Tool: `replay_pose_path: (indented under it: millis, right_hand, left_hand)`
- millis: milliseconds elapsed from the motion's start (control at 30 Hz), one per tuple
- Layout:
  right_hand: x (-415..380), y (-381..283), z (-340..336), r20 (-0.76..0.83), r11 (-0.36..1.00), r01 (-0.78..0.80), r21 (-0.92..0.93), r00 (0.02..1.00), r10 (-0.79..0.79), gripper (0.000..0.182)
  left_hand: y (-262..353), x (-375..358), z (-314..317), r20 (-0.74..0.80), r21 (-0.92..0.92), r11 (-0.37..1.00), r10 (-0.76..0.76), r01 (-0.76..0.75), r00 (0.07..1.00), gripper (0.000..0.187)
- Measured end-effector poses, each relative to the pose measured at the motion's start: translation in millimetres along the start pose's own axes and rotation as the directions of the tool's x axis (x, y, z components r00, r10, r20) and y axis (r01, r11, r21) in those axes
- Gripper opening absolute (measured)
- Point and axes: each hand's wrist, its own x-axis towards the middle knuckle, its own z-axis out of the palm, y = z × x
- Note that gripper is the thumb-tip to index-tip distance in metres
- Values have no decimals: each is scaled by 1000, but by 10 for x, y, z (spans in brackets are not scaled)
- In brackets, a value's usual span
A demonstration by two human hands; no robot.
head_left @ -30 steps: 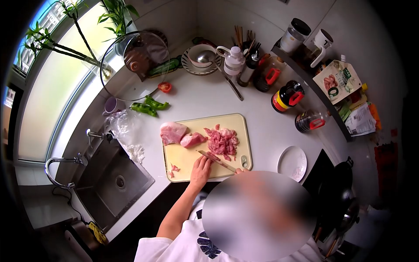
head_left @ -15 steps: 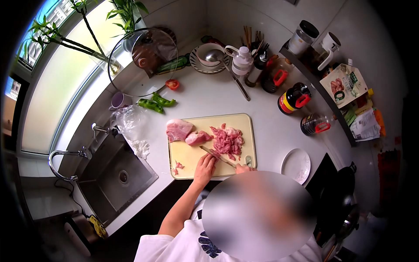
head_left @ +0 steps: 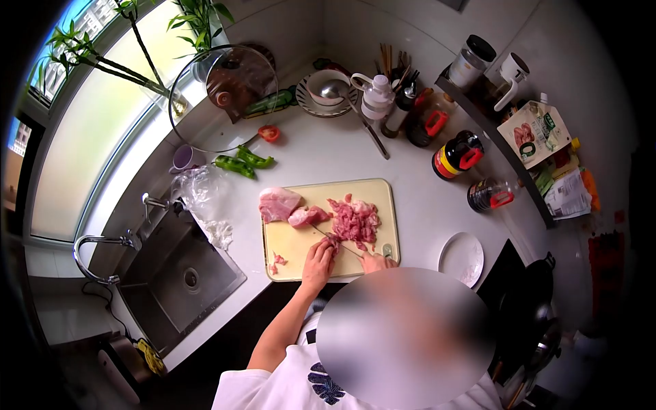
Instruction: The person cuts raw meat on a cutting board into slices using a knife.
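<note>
On the cream cutting board [head_left: 294,256], my left hand [head_left: 318,263] has its fingers curled together over a small piece of raw meat [head_left: 334,241]. My right hand [head_left: 377,262] grips a knife [head_left: 350,251]; its blade slants up and left, close to my left fingertips. The blurred oval hides part of my right wrist and arm. Beyond the blade lies a pile of cut meat [head_left: 355,221]. Left of that pile are a large chunk of meat [head_left: 278,204] and a smaller chunk [head_left: 307,216]. A few scraps [head_left: 277,262] rest near the board's left edge.
A sink [head_left: 225,270] is at left, beside a crumpled plastic bag [head_left: 205,195]. Behind the board are green peppers [head_left: 236,166], a tomato half [head_left: 269,133], and a bowl with a ladle [head_left: 335,89]. Sauce bottles [head_left: 447,164] and a white plate [head_left: 461,260] stand at right.
The knife blade has turned and now shows thinner, nearly edge-on. My right hand has shifted slightly left. My left hand stays nearly in place over the meat.
</note>
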Motion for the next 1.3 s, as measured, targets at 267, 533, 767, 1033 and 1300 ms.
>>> replay_pose_path:
  millis: [267, 533, 767, 1033, 1300]
  right_hand:
    - [-344, 379, -404, -2, 982, -151, 113, 988, 152, 25]
    - [-308, -28, -458, -184, 973, -20, 229, 981, 64, 21]
    - [-466, 53, -445, -14, 997, 0, -80, 1000, -2, 18]
    - [35, -198, -15, -11, 999, 41, -36, 999, -41, 18]
    - [-244, 116, -206, 96, 999, -8, -49, 995, 12, 13]
  left_hand:
    - [-22, -9, -10, -27, -17, 1000, 15, -15, 1000, 35]
    - [-21, -13, -9, 27, -12, 1000, -4, 5, 1000, 35]
    - [-49, -48, 8, 90, 78, 997, -28, 21, 996, 38]
    - [-11, 8, -26, -10, 31, 999, 34, -34, 999, 35]
    - [7, 27, -42, 13, -2, 998, 69, -69, 998, 37]
